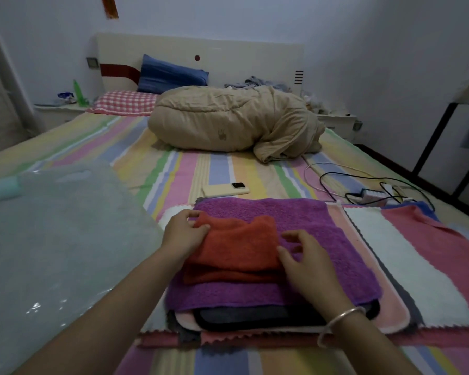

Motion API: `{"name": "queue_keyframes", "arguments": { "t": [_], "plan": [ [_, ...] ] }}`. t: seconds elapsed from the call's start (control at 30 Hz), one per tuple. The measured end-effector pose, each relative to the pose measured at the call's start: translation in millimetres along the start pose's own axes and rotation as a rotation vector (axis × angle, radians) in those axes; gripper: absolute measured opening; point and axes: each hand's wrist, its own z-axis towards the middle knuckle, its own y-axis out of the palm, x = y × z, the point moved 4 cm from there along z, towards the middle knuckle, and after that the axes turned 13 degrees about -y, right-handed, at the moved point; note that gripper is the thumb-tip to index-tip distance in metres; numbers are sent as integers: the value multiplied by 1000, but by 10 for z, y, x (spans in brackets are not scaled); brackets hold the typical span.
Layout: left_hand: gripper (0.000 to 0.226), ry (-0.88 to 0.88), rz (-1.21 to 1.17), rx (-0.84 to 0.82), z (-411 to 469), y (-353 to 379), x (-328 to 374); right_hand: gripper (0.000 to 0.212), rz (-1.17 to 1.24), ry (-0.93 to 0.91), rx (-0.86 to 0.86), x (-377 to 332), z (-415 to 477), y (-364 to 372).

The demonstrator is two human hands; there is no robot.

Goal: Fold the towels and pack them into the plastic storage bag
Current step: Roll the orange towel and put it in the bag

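A folded orange towel (236, 247) lies on top of a purple towel (317, 228), which covers a stack of dark grey, pink, white and red towels (406, 261) on the bed. My left hand (186, 232) pinches the orange towel's far left corner. My right hand (305, 255) hovers at the orange towel's right edge with fingers spread and slightly bent; whether it touches the cloth is unclear. The clear plastic storage bag (54, 239) lies flat to the left, beside my left forearm.
A cream phone (225, 189) lies just beyond the stack. Cables and a charger block (371, 194) sit to the right rear. A rolled beige quilt (233, 123) and pillows fill the far bed. The striped sheet (173, 163) shows between them.
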Motion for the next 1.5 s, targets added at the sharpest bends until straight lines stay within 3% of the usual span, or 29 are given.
{"name": "queue_keyframes", "arguments": {
  "t": [0.13, 0.3, 0.47, 0.63, 0.87, 1.0, 1.1, 1.2, 1.3, 1.4, 1.47, 1.5],
  "plan": [
    [37, -11, 122, 52, 32, -42, -102, 40, 104, 254, -99, 117, 7, 119],
    [46, 25, 100, 14, -79, 12, -91, 48, 274, 311, -166, 63, 68, 202],
    [50, 291, 162, 2, -274, 51, 17, 43, 529, 357, -96, 19, 46, 111],
    [35, 396, 466, 25, -454, 276, -22, 43, 497, 365, -156, 132, -41, -34],
    [32, 414, 443, 171, -490, 313, -104, 43, 471, 366, -103, 259, -102, 29],
    [42, 413, 664, 306, -535, 313, -24, 52, 401, 292, -123, 220, -111, 40],
    [49, 691, 737, 432, -731, 428, 218, 55, 398, 269, -87, 185, -85, 39],
    [67, 870, 934, 259, -829, 768, 229, 56, 424, 259, -42, 129, -41, 24],
    [78, 759, 1111, 118, -700, 939, -66, 60, 387, 234, -40, 15, 21, -17],
    [73, 775, 947, 53, -625, 941, -140, 68, 345, 147, -107, -199, 83, 74],
    [61, 694, 561, -106, -656, 820, -44, 69, 317, 75, -123, -364, 129, 161],
    [56, 621, 334, -106, -660, 699, -5, 69, 293, 36, -123, -442, 153, 201]
  ]
}}
